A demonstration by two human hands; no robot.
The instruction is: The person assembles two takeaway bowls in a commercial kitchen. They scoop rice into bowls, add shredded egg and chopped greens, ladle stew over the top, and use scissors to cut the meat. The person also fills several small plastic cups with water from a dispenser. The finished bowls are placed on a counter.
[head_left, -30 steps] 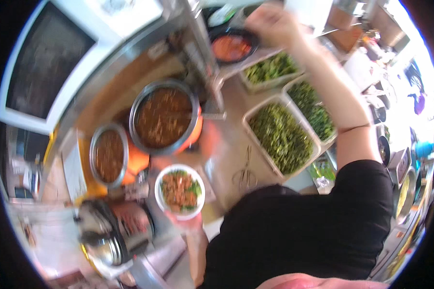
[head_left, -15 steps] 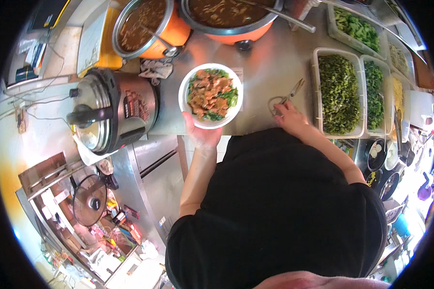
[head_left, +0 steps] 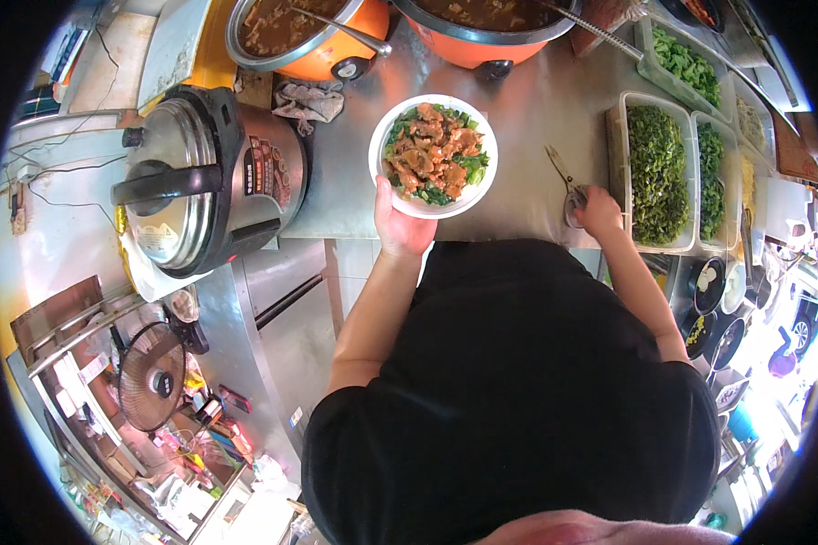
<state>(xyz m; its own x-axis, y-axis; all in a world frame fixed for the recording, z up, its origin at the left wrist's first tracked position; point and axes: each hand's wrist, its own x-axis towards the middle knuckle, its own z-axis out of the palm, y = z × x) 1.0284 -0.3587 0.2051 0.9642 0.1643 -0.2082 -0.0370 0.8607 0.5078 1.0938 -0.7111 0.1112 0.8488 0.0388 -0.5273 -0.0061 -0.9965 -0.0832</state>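
My left hand supports a round white bowl from its near side, with the thumb up against the rim. Browned meat pieces lie over chopped leafy greens in it. On the right, the fingers of my right hand are closed at the handle loops of metal scissors. The blades look slightly parted and point away and to the left, low over the steel counter or resting on it; I cannot tell which. My hand hides part of the handles.
Two orange pots of brown stew with ladles stand at the far side. A large pressure cooker sits left, near a crumpled cloth. Clear tubs of chopped greens line the right side of the steel counter.
The scissors have turned in my right hand: their blades pointed away to the right and now point away to the left. That hand is nearer the tubs. The whole view has shifted slightly.
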